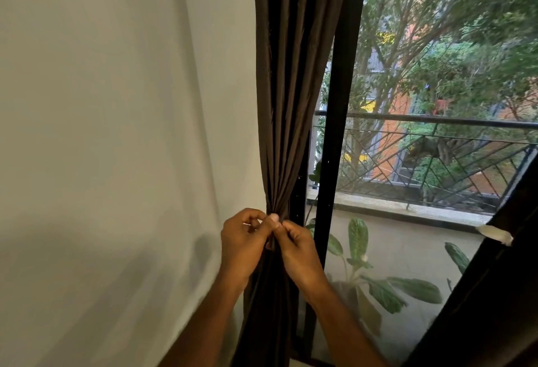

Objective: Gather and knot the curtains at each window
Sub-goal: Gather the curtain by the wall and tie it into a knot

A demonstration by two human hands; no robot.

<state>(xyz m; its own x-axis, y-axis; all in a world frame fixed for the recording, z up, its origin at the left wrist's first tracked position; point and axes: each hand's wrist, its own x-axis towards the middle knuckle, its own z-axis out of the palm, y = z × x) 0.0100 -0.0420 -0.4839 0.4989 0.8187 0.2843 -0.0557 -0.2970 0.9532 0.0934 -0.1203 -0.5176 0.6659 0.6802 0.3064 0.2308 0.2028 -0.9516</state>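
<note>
My two bare forearms rise from the bottom edge and lean toward each other, so my hands meet at the narrowest point of the dark brown curtain (286, 90). The curtain hangs between the white wall (116, 133) on its left and the black window frame (339, 122) on its right; its folds are drawn in tight where my hands are and fan wider above.

My left hand (243, 243) sits on the wall side of the bunch, back of the hand toward me, wrist bent slightly inward. Its fingers are curled round the gathered cloth, and the thumb lies across the front with its pale nail showing at the pinch. My right hand (297, 250) is just beside it on the window side, touching it at the thumbs. Its fingers are curled inward too, pinching the same bunch of folds from the right. Below my hands the curtain drops straight down between my forearms.

Through the glass I see a balcony railing (436, 122), trees beyond it, and a large-leaved plant (387, 285) on the balcony floor. A second dark curtain (495, 294) slants across the lower right corner.
</note>
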